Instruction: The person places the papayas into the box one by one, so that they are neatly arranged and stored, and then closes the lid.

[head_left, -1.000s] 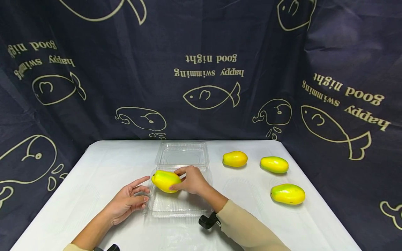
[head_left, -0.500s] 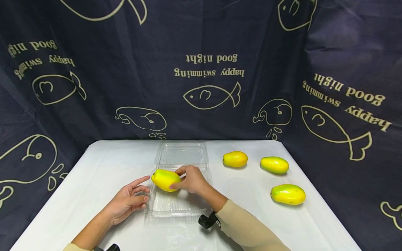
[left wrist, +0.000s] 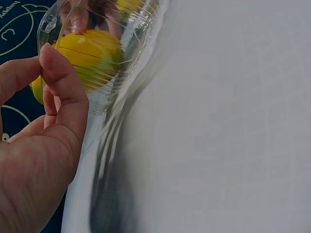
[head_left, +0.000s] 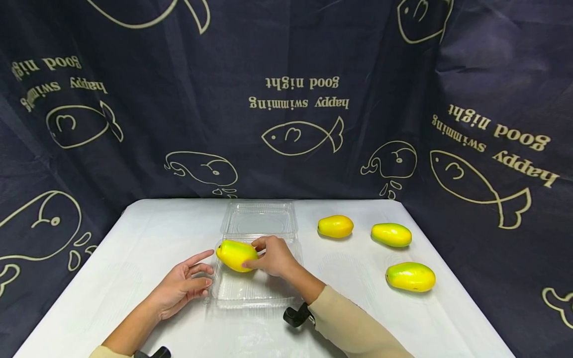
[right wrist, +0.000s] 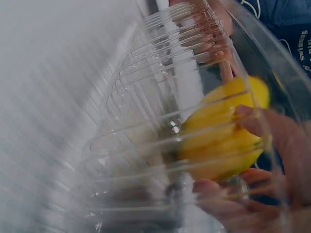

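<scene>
My right hand [head_left: 274, 259] holds a yellow-green papaya [head_left: 236, 255] over the left part of an open clear plastic clamshell box [head_left: 246, 298], thumb in front and fingers behind. In the right wrist view the papaya [right wrist: 221, 133] shows through the box's ribbed wall, between thumb and fingers. I cannot tell if it touches the box floor. My left hand [head_left: 182, 287] is at the box's left rim, its index finger extended and the others loosely bent. In the left wrist view the left hand [left wrist: 51, 131] has its fingertips close to the clear rim; firm contact is unclear.
On the white table [head_left: 147, 233], right of the box, lie an orange-yellow papaya [head_left: 335, 226], a greener papaya [head_left: 391, 234] and a nearer papaya [head_left: 410, 276]. The box's lid [head_left: 259, 219] lies open toward the back. A dark printed curtain [head_left: 295, 169] hangs behind the table.
The held papaya has risen very slightly with the right hand. The left hand, the box and the other papayas look the same.
</scene>
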The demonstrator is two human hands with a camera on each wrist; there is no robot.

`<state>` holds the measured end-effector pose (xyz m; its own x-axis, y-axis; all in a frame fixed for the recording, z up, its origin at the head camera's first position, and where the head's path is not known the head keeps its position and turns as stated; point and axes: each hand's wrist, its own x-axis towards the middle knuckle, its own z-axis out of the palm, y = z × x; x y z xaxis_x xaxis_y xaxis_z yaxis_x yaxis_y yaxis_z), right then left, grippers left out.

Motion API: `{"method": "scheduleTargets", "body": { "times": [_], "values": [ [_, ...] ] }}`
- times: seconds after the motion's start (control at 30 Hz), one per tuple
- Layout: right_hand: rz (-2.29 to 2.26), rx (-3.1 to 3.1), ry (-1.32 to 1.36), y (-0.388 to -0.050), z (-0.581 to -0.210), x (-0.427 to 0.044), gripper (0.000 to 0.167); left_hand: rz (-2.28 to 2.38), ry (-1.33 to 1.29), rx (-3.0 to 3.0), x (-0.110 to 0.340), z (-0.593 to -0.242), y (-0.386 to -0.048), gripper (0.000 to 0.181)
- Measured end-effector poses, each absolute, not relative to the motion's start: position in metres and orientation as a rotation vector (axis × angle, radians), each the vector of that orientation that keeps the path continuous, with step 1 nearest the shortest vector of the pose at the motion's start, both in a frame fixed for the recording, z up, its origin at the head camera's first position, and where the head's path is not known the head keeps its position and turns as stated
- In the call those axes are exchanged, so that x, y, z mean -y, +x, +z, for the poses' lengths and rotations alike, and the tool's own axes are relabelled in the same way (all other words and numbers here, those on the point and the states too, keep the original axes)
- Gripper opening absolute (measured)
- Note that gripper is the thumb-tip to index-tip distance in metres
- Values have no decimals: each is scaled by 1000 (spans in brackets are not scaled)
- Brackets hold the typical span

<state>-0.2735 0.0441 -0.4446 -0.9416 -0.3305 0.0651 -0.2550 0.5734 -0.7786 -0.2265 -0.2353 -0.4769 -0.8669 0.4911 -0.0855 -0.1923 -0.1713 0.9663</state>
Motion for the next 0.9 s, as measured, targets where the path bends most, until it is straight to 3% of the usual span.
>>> {"method": "scheduleTargets", "body": {
  "times": [0.9],
  "values": [
    [-1312,-2660,-511,-272,-445,-45,55,2075,330,-1683,235,-476,-226,85]
  ]
}}
